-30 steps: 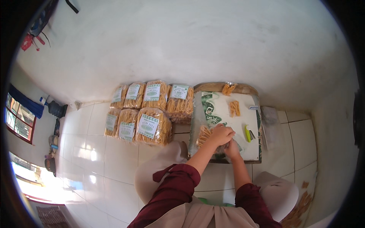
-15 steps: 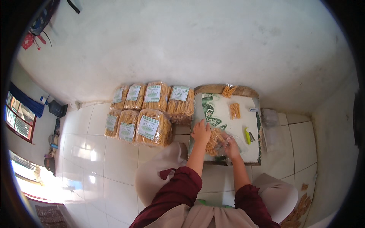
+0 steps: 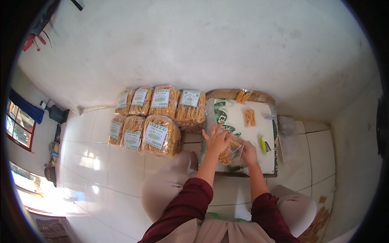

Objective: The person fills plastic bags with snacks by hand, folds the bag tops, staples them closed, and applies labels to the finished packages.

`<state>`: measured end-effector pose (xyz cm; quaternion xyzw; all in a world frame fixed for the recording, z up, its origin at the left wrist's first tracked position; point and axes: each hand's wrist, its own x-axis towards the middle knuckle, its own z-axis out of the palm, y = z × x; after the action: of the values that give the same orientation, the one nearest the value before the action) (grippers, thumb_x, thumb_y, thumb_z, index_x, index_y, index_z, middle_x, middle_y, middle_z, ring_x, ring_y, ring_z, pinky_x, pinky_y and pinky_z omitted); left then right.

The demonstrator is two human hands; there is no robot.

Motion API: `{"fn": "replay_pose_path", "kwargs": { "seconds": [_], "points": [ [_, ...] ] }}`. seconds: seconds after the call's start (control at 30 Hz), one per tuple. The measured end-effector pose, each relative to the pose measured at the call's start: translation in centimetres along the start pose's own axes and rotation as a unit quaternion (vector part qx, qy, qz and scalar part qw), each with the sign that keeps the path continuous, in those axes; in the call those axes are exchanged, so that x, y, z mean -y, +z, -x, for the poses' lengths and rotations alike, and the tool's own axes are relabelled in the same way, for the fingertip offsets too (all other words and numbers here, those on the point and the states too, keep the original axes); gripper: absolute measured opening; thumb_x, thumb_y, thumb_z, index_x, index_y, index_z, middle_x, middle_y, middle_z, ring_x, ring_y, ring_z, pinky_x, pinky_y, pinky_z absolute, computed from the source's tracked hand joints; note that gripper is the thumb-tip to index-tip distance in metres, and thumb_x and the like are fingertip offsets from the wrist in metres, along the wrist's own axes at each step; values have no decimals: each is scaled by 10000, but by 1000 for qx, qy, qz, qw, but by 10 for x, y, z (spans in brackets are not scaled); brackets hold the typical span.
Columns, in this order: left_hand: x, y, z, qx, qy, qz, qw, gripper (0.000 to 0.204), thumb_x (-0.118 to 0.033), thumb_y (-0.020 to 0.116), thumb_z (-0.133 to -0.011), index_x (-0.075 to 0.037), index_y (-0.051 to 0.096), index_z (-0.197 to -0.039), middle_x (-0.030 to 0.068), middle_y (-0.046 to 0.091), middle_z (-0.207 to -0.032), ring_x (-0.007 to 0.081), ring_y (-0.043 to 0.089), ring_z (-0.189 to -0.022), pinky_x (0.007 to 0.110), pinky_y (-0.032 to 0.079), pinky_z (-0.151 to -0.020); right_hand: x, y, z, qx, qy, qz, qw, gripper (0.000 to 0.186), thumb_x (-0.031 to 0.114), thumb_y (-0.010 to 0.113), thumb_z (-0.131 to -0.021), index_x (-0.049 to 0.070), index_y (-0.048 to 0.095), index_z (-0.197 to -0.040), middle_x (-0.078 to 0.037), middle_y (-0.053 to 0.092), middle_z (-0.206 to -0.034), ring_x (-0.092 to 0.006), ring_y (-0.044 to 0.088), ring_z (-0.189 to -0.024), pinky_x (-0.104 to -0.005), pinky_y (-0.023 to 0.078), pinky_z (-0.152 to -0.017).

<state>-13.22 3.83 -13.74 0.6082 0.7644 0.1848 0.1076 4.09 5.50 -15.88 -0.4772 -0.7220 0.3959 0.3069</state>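
On the white board with a wooden rim (image 3: 263, 164), a clear plastic bag of yellow snack sticks (image 3: 227, 154) lies between my hands. My left hand (image 3: 216, 139) has its fingers spread over the bag's left side, the lower fingers close to it or touching it. My right hand (image 3: 248, 152) has its fingers closed on the bag's crumpled clear right end. A small packet of sticks (image 3: 249, 118) lies above them, another (image 3: 243, 96) at the back rim. To the right are a bright green stapler (image 3: 264, 144) and a small pale box (image 3: 270, 117).
Several large labelled bags of sticks (image 3: 160, 135) stand left of the board against the white wall. Flat plastic bags (image 3: 287, 141) lie right of it. Loose brown pieces (image 3: 320, 222) are at lower right. A water jug (image 3: 58, 114) stands far left near a window.
My left hand has moved left off my right hand and spread its fingers, uncovering more of the bag. My right hand stays at the bag's right end.
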Motion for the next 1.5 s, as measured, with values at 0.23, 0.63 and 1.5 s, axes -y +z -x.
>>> {"fn": "replay_pose_path", "kwargs": {
  "seconds": [0.23, 0.63, 1.5],
  "points": [
    [-5, -3, -14, -35, 136, 24, 990, 388, -471, 466, -859, -167, 675, -978, -27, 560, -1179, 204, 390, -1224, 686, -15, -975, -19, 12, 3, -64, 81, -354, 929, 385, 35, 641, -804, -41, 519, -1161, -89, 584, -1054, -151, 587, -913, -263, 473, -792],
    [-33, -4, -28, 106, 228, -16, 968, 543, -575, 401, -836, -103, 658, -758, 33, 645, -778, 234, 599, -855, 610, 75, -1020, -55, 23, -2, -27, 105, -285, 952, 196, 118, 562, -872, -30, 634, -978, 12, 603, -793, -67, 513, -696, -222, 421, -611],
    [0, 3, -22, -8, -23, -29, 999, 340, -343, 411, -891, -122, 667, -930, 28, 627, -997, 239, 517, -1039, 684, 81, -983, -36, 53, -16, -72, 48, -298, 951, 233, 138, 583, -880, -38, 616, -1031, -129, 610, -1060, -185, 554, -998, -297, 424, -886]
  ]
}}
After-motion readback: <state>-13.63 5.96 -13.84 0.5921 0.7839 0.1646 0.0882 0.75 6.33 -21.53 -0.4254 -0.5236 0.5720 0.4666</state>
